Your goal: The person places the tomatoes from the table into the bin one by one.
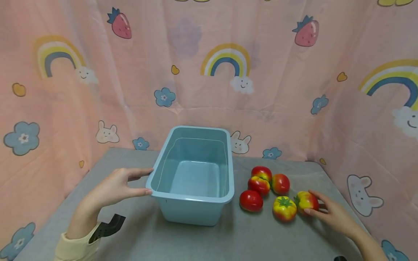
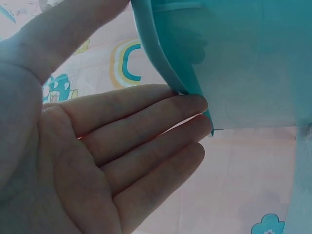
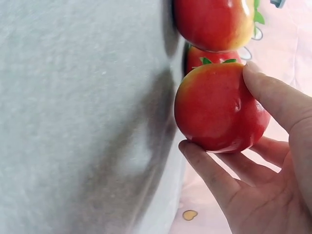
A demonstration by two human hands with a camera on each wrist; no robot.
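Note:
A light blue plastic basin (image 1: 192, 198) stands mid-table, its inside bare. My left hand (image 1: 119, 186) is at the basin's near left corner, with straight fingers and thumb touching the rim; the left wrist view shows the fingers (image 2: 141, 122) extended against the basin's edge. On the right, my right hand (image 1: 331, 214) grips a red and yellow tomato (image 3: 219, 107) with a green leafy top, thumb on one side and fingers on the other. Close beside it is another yellow and red tomato (image 1: 285, 210).
Several more red tomatoes sit between the basin and the right hand, including a tomato (image 1: 251, 201) nearest the basin. Under everything is a grey tabletop (image 1: 248, 239). A pink patterned curtain (image 1: 147, 61) hangs behind and along both sides.

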